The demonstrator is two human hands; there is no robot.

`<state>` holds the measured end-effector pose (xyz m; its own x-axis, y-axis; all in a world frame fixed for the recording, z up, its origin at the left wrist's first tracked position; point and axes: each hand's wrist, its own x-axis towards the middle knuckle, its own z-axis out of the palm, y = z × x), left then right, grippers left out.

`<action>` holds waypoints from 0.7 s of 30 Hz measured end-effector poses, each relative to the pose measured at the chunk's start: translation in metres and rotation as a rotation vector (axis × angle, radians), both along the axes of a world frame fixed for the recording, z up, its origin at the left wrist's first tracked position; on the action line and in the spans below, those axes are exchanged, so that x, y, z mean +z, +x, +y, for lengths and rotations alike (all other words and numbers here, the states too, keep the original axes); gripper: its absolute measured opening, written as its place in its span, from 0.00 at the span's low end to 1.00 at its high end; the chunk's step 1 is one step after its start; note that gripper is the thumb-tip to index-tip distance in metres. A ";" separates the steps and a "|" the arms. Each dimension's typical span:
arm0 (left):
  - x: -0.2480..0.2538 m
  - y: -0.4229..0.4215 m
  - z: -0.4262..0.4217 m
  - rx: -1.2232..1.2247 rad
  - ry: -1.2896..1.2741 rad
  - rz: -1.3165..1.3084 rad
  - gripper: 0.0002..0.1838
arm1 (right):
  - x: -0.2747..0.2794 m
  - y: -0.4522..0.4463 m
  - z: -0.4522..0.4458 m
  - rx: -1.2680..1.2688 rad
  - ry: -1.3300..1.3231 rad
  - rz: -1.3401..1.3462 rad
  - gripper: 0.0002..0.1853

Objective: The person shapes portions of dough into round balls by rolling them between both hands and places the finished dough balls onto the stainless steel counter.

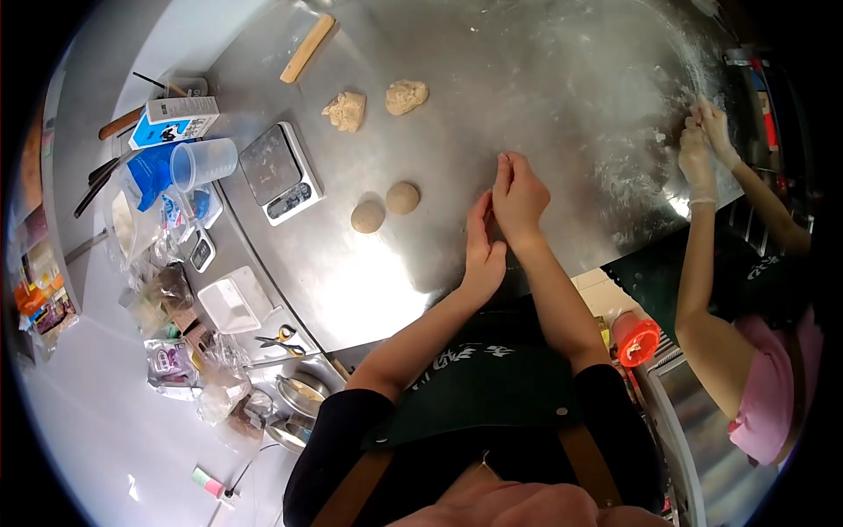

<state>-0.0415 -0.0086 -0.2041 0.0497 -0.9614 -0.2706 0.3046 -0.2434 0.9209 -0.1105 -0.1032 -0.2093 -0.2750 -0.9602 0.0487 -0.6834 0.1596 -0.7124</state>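
Note:
My right hand (521, 198) is over the steel table with its fingers curled in and its thumb along the top. Whether anything is inside it is hidden. Close against its wrist side is my left hand (485, 260), fingers stretched out and nothing visible in them. To the left of both hands, two smooth round dough balls, one (402, 198) and another (368, 217), sit side by side. Farther back lie two rough dough lumps, one (345, 111) and another (407, 97).
A digital scale (270, 167) stands left of the dough, below a wooden rolling pin (307, 49). Along the left are a plastic measuring cup (205, 163), a white tray (235, 300) and scissors (281, 339). A co-worker's gloved hands (698, 149) are at the floury right side.

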 end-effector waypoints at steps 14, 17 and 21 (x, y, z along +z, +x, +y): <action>0.002 0.009 0.006 -0.158 -0.034 -0.213 0.41 | 0.000 -0.009 0.009 -0.027 0.038 0.008 0.09; -0.005 0.005 0.010 -0.060 0.005 -0.274 0.40 | -0.025 -0.011 0.020 -0.021 -0.027 0.053 0.09; -0.024 0.017 -0.006 -0.147 0.057 -0.223 0.40 | -0.030 -0.012 0.019 -0.019 -0.082 0.092 0.09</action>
<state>-0.0246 -0.0151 -0.2279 -0.0250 -0.9463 -0.3222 0.0529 -0.3231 0.9449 -0.1230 -0.0843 -0.2390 -0.2834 -0.9467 0.1527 -0.7438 0.1165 -0.6581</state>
